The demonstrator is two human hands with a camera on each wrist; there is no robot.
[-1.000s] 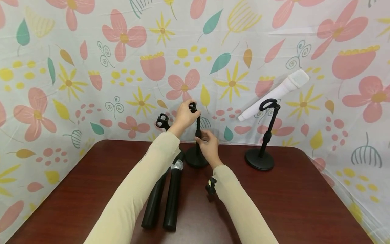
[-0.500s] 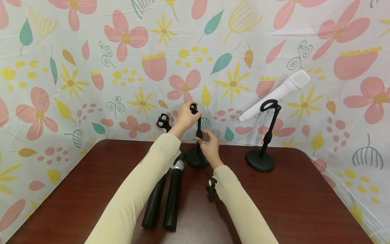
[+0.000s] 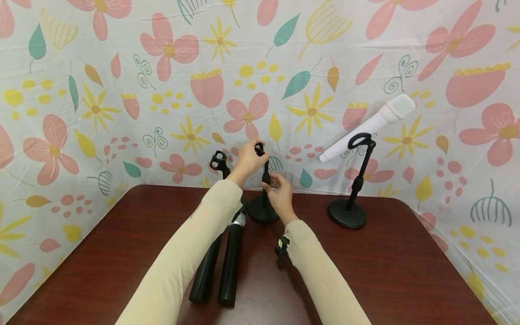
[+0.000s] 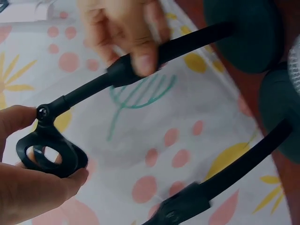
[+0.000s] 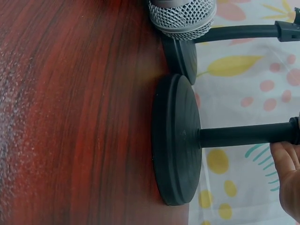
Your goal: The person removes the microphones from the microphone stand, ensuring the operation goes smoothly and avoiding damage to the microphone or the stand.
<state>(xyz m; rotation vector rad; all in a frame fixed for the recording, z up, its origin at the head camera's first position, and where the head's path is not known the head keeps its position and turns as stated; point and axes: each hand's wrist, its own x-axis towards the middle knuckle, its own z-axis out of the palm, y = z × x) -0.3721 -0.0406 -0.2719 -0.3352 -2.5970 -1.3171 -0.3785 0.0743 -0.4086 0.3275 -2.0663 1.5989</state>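
Little moved | left hand [image 3: 248, 159] pinches stand clip [image 4: 49, 152] | right hand [image 3: 279, 195] grips stand pole [image 5: 246, 135]

Three stands along the back of the surface [image 3: 122, 253]

Middle stand [image 3: 263, 198] stands between the left stand [image 3: 219, 163] and right stand [image 3: 352, 198], which carries a microphone [image 3: 367, 126]; two microphones [image 3: 221, 262] lie before them.

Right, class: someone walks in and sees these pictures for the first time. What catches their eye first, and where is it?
Probably the white microphone, tilted in the clip of a black stand at the table's back right, against the loud floral backdrop. Next, at the centre back, the left hand grips the clip atop the middle stand while the right hand holds its pole. Two black microphones lie side by side under the left arm.
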